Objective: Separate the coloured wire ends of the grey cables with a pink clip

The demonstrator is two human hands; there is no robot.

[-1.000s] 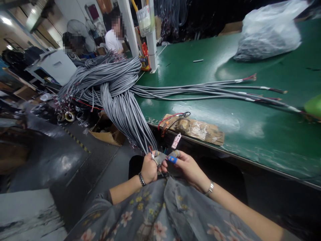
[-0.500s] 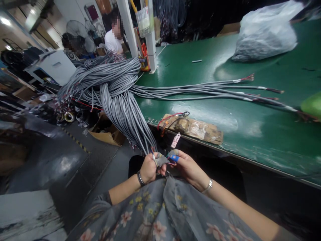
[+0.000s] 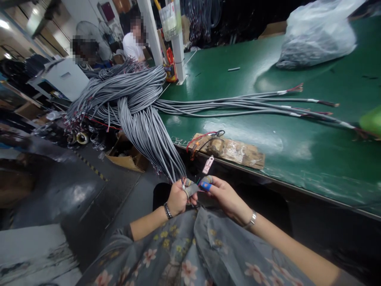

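My left hand (image 3: 180,196) is closed around the end of a grey cable, its thumb and finger covered with grey finger cots. Thin coloured wires (image 3: 199,182) stick out of that cable end between my two hands. My right hand (image 3: 222,194), with blue tape round one digit, pinches the tips of these wires. Which wire it grips is too small to tell. The cable comes from a thick bundle of grey cables (image 3: 150,133) that hangs over the bench edge just beyond my left hand.
On the green bench (image 3: 312,151) lie several cables with stripped ends (image 3: 238,104), a wooden board (image 3: 238,151) with red and black leads, and a filled plastic bag (image 3: 317,37). A white post (image 3: 178,55) rises at the back. A cardboard box (image 3: 126,157) stands on the floor; a person (image 3: 133,45) sits beyond.
My right hand has shifted very slightly away from my left, and the wires between them show a little more. The view has tilted slightly; the cables on the bench lie as before.
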